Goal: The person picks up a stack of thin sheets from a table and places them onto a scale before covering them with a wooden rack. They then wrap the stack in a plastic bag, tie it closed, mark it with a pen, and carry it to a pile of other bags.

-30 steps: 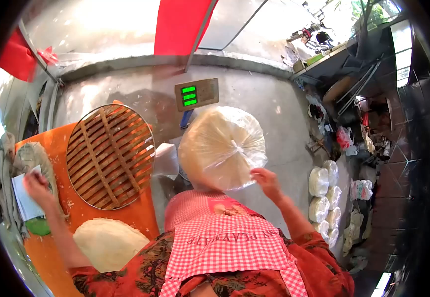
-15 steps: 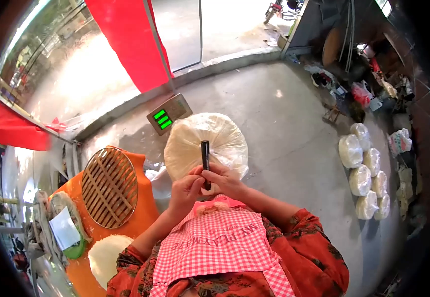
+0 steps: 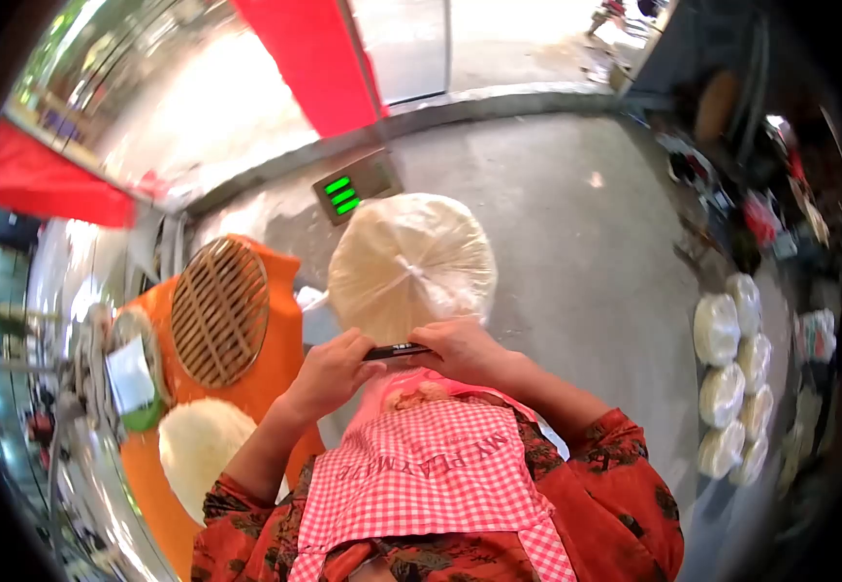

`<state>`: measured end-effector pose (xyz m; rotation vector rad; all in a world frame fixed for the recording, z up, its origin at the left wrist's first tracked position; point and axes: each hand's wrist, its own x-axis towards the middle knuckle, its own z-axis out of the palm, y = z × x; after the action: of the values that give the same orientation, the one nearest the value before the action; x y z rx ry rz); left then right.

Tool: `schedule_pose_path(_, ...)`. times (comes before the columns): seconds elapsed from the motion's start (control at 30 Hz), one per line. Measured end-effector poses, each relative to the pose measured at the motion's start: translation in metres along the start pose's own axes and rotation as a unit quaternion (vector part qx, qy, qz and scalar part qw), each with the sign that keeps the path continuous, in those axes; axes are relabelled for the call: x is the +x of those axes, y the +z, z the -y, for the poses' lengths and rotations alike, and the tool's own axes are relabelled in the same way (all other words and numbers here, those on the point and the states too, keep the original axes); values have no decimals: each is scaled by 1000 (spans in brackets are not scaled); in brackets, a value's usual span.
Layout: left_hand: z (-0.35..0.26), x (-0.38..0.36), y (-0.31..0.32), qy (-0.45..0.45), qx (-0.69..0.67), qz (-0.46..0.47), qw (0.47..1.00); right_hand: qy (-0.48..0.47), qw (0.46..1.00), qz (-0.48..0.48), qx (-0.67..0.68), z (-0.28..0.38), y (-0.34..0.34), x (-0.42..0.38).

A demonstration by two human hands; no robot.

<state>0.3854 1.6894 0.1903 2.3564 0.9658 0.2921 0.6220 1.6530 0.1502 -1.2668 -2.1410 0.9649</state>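
Observation:
A black marker pen (image 3: 394, 351) lies sideways between my two hands, just in front of my apron. My left hand (image 3: 334, 371) pinches its left end and my right hand (image 3: 462, 351) grips the right end, fingers closed. Right beyond them is a big round bundle in clear plastic (image 3: 411, 257), pale and flat inside, its plastic gathered to a knot on top. Behind it a scale display (image 3: 341, 194) glows with green digits.
To my left, an orange-covered table (image 3: 280, 335) bears a round slatted rack (image 3: 219, 310), a pale round sheet stack (image 3: 203, 451) and a white paper (image 3: 130, 376). Several wrapped bundles (image 3: 722, 395) stand on the floor at right. Clutter lines the right wall; a low sill (image 3: 499, 105) runs ahead.
The marker has turned from upright to sideways, and my hands have moved apart to its two ends. The whole view has shifted with my head.

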Motion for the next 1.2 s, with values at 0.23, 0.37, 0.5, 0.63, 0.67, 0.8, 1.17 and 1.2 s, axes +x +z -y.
schedule_pose_path(0.23,16,-48,-27,32,89,-87,992,-21,984,110,-139,8,-7,31)
schedule_pose_path(0.37,129,-131,-103,-155,58,-503,848,69,784,-614,-64,-146,-162,-71)
schedule_pose_path(0.5,191,-175,-154,-315,-11,-639,702,64,559,-824,64,-15,-247,-240)
schedule_pose_path(0.63,220,-156,-166,-356,-108,-639,673,85,511,-855,18,42,-187,-336)
schedule_pose_path(0.67,228,-143,-168,-354,-130,-619,689,93,505,-857,37,50,-165,-361)
schedule_pose_path(0.8,263,-62,-148,-273,-301,-407,818,169,431,-886,11,103,-77,-442)
schedule_pose_path(1.17,242,55,-89,-247,-337,-272,867,218,149,-947,-181,216,21,-482)
schedule_pose_path(1.2,244,55,-88,-250,-337,-268,867,229,131,-945,-196,218,17,-476)
